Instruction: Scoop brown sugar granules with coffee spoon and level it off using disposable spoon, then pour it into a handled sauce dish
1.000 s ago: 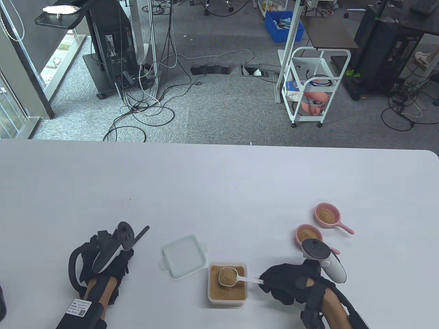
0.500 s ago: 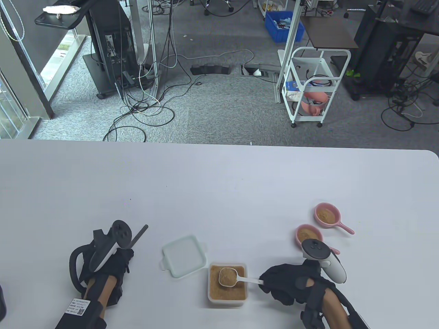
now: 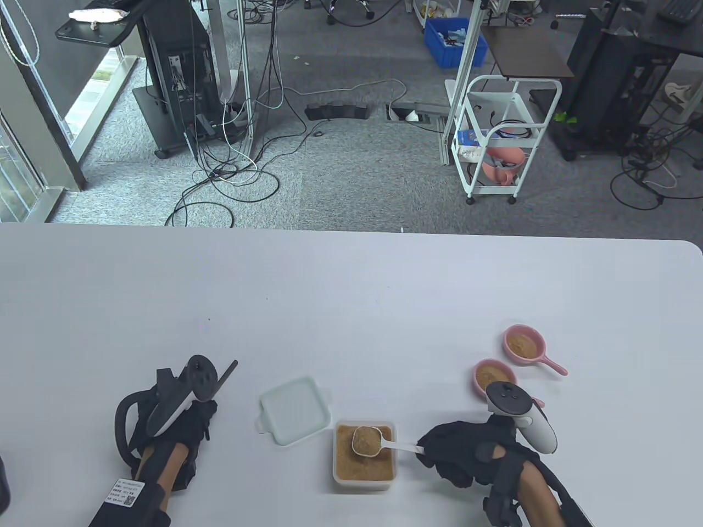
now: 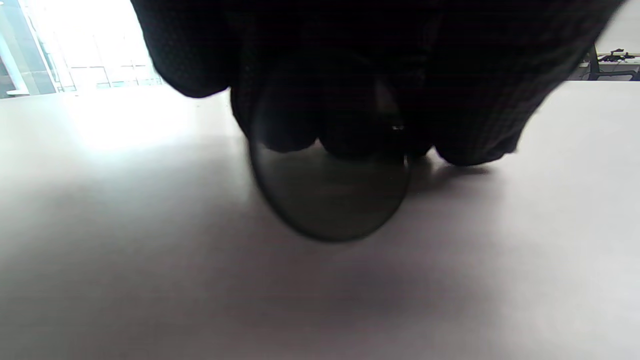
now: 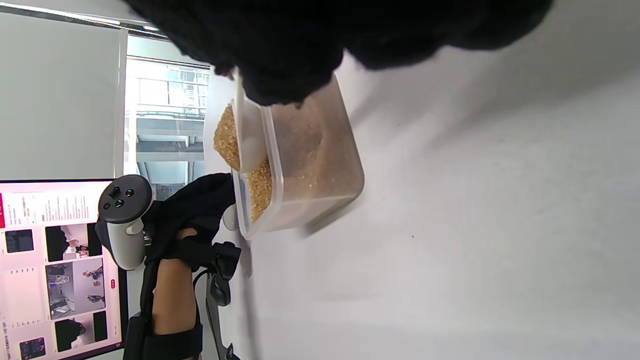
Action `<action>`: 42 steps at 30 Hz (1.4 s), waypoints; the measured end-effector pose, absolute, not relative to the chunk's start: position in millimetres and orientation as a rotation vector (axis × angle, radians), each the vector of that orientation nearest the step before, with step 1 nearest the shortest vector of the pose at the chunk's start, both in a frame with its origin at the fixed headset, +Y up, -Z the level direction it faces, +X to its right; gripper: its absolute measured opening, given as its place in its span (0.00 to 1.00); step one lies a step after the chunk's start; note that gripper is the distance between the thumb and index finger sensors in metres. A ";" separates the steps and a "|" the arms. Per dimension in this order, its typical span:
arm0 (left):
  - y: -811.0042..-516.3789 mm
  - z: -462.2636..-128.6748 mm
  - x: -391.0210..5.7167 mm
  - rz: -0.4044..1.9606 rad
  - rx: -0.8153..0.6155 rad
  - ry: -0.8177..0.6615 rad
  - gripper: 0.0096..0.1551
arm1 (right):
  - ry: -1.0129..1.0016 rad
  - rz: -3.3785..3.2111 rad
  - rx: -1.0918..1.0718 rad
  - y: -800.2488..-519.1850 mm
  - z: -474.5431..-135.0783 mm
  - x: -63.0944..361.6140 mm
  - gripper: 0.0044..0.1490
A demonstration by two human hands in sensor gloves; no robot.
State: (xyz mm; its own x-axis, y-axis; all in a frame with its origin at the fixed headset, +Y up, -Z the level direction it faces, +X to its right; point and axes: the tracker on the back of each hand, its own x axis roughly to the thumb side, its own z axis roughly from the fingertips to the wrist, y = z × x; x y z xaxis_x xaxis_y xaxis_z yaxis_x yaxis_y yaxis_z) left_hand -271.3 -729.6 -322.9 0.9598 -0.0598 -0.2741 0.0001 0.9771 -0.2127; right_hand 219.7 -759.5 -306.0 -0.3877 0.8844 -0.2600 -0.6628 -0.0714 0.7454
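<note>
My right hand (image 3: 427, 451) pinches the handle of the white coffee spoon (image 3: 367, 442). Its bowl holds a heap of brown sugar just above the clear sugar container (image 3: 363, 476). In the right wrist view the heaped coffee spoon (image 5: 227, 137) hangs over the container (image 5: 310, 165). My left hand (image 3: 189, 420) rests on the table at the left and grips the black disposable spoon (image 3: 228, 375), whose handle sticks out up and to the right. Its dark bowl (image 4: 330, 200) shows under my fingers (image 4: 350, 75). Two pink handled sauce dishes (image 3: 524, 345) (image 3: 494, 375) with sugar in them stand at the right.
The container's pale lid (image 3: 295, 409) lies flat on the table between my left hand and the container. The white table (image 3: 351, 296) stretches far ahead. A screen (image 5: 55, 270) shows behind my left hand (image 5: 195, 210) in the right wrist view.
The coffee spoon has come up a little out of the sugar with a fuller heap. My left hand and its black spoon shifted slightly right.
</note>
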 end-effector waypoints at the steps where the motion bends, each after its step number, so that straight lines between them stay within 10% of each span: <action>1: -728.8 -322.6 -270.5 -0.032 -0.208 0.278 0.22 | 0.997 1.715 0.314 -759.4 -306.1 219.9 0.28; 25: -660.6 -275.6 -208.9 0.220 0.117 -0.044 0.22 | 0.999 1.719 0.311 -758.7 -306.0 220.9 0.28; 42: -671.6 -232.9 -119.4 0.180 0.016 -0.474 0.21 | 1.007 1.686 0.319 -757.6 -305.8 220.3 0.28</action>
